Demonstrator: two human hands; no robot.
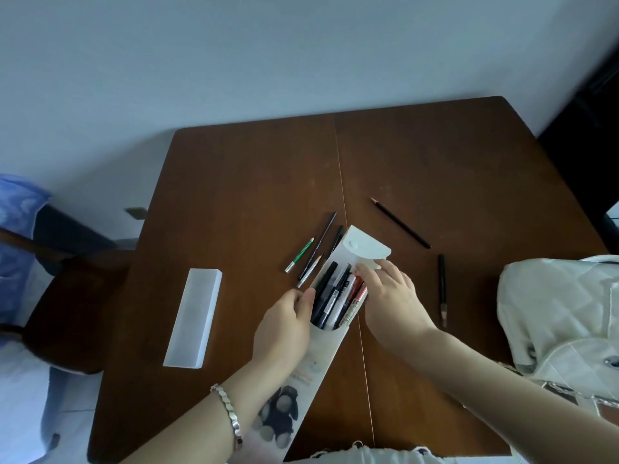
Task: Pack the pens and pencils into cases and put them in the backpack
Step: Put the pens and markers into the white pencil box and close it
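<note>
Tabletop (234, 182): dark brown wood, smooth, faint sheen. Frosted case (193, 317) left of printed case: translucent matt plastic. Printed case (315, 360): white, smooth, matt. Backpack (562, 316) right of it: cream quilted, slight gloss. Bracelet (231, 413): shiny metal.

No legible text anywhere. Faint coloured print lines on pencil case (310, 366) front, above dark plush-animal picture: too blurred to read. Small white label with dark marks on black pen (330, 301) inside case: unreadable. Scale-like markings on cream pencil (351, 313) at case's right edge: unreadable. Frosted case (194, 316) on desk (251, 182): no print visible.
</note>
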